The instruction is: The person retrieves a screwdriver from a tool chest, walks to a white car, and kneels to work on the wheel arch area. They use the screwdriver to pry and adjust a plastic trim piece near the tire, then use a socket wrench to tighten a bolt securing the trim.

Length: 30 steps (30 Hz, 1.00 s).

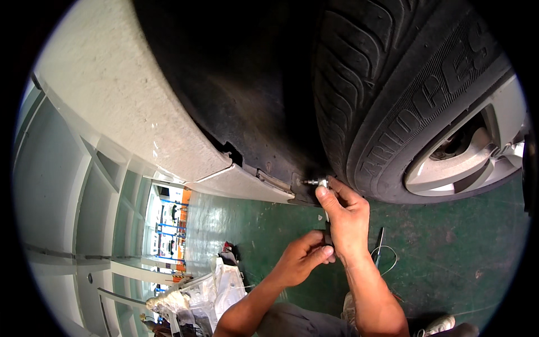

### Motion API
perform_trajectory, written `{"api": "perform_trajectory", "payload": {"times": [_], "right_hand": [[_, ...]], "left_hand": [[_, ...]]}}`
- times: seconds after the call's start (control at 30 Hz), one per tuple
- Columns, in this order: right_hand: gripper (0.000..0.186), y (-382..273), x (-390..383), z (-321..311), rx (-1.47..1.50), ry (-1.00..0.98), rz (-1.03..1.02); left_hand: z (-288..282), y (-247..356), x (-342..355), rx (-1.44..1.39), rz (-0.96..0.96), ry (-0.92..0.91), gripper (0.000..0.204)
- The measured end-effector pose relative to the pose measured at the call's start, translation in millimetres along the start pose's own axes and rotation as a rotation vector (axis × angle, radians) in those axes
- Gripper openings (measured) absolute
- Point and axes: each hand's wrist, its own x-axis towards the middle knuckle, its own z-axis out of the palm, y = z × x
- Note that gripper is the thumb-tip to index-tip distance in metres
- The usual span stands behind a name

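Note:
A ratchet wrench (322,183) with a silver head and a socket points at the lower edge of the black wheel-arch liner (252,140), close to the end of the white car body panel (241,182). My right hand (349,216) is closed around the ratchet's head, thumb on top. Below it, my left hand (306,257) grips the dark handle end. Whether the socket sits on a fastener is too small to tell. Just right of the tool stands a black tire (348,73) on a silver alloy wheel (466,151).
On the green floor (438,241), right of my forearm, lie a thin screwdriver-like tool (380,244) and a loop of pale wire (394,259). Plastic-wrapped parts (224,289) are at the lower left. Shelving (168,224) stands farther off. My shoe (439,324) shows at the bottom.

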Motion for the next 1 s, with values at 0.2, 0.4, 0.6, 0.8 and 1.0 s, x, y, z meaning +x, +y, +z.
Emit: {"api": "perform_trajectory", "payload": {"times": [0.2,0.4,0.6,0.8,1.0], "right_hand": [[0.037,-12,2,3,-0.086,-0.073,0.003],[0.034,-17,5,6,-0.110,-0.076,-0.004],[0.039,-20,4,6,-0.174,-0.111,0.032],[0.039,-28,3,10,-0.164,-0.073,0.096],[0.038,-19,6,4,-0.250,-0.152,-0.008]], "left_hand": [[2,21,-17,-0.359,-0.052,-0.051,0.025],[7,46,-15,-0.511,-0.118,-0.031,0.031],[6,34,-10,-0.394,-0.126,-0.021,0.027],[3,44,-9,-0.537,-0.112,-0.076,0.025],[-1,24,-1,-0.298,-0.025,-0.117,0.025]]}}
